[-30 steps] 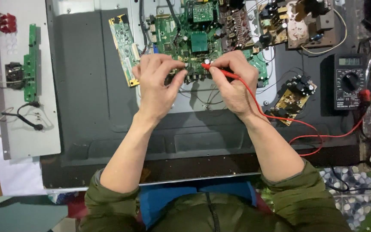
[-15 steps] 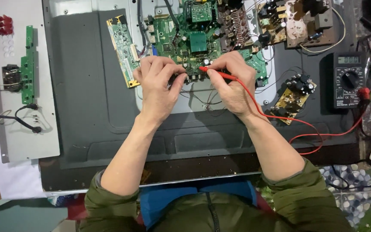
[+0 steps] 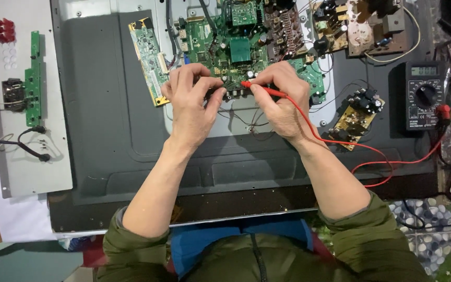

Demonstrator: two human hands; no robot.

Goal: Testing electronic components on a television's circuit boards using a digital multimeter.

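While both hands pinch probes, slim red probe (image 3: 261, 90) on green board (image 3: 225, 47).

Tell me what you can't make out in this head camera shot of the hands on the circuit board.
- Head view: the left hand hides whatever its fingers pinch.
- The red probe tip's contact point on the green board is too small to tell.
- The multimeter display is too small to read.
- The top edge cuts off the boards.

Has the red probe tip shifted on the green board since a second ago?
No. The red probe in the right hand keeps its tip at the same spot on the green board's lower edge, below the square heatsink.
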